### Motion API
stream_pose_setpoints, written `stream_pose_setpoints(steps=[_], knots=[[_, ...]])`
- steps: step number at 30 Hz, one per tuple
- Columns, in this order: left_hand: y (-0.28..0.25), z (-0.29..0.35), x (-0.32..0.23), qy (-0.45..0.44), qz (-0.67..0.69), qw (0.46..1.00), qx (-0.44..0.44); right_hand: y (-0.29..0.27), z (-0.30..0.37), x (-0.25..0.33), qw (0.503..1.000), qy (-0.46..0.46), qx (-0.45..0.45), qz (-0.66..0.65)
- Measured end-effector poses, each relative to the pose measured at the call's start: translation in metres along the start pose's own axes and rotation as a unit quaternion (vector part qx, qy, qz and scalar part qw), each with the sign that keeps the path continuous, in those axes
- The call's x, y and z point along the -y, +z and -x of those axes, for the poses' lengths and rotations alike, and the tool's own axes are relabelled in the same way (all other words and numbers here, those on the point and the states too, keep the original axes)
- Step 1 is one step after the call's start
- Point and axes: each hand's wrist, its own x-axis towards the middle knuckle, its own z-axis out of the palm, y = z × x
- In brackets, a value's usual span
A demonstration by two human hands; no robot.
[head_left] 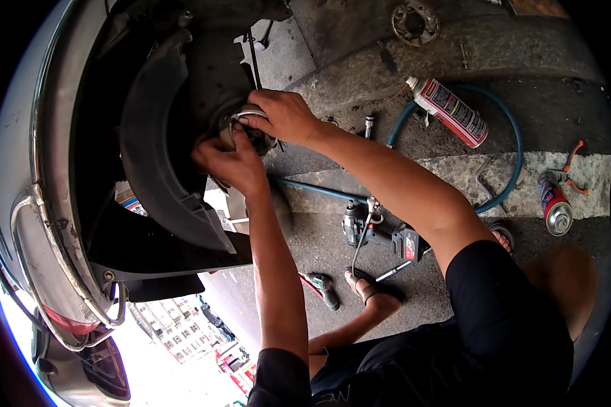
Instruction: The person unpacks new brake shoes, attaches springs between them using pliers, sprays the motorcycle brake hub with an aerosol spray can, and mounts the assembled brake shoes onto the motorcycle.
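Both hands are at the wheel hub [235,121] inside the open wheel well of a vehicle. My right hand [285,114] reaches in from the right, its thumb and fingers pinched round a curved, light metal part [253,112], which looks like a brake shoe. Just below it, my left hand [232,161] is bent round the near side of the hub, thumb raised against the same assembly. The left fingertips are hidden behind the parts, and what they grip does not show clearly. A dark curved wheel-well liner [149,129] stands to the left of the hands.
On the ground to the right lie a red and white spray can [449,112], a blue hose [516,136], a second can [555,205] and orange-handled pliers [574,173]. A cordless impact wrench [380,234] lies near my foot. A round metal brake part [415,23] rests farther off.
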Motion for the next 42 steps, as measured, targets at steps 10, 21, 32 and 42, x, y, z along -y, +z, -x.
stream_pose_setpoints(steps=[10, 21, 32, 42], knots=[[0.007, -0.001, 0.008, -0.004, -0.014, 1.000, -0.019, 0.005, -0.003, 0.004, 1.000, 0.012, -0.012, 0.020], [0.009, 0.000, 0.000, -0.057, 0.052, 0.997, -0.007, 0.015, 0.003, 0.005, 0.994, 0.103, 0.002, 0.029], [0.010, 0.000, 0.008, -0.051, 0.038, 0.998, -0.007, 0.019, -0.001, -0.006, 0.997, 0.039, -0.008, 0.068], [0.010, -0.003, 0.009, -0.078, 0.095, 0.992, -0.002, 0.018, -0.003, 0.008, 0.990, 0.080, 0.006, 0.116]])
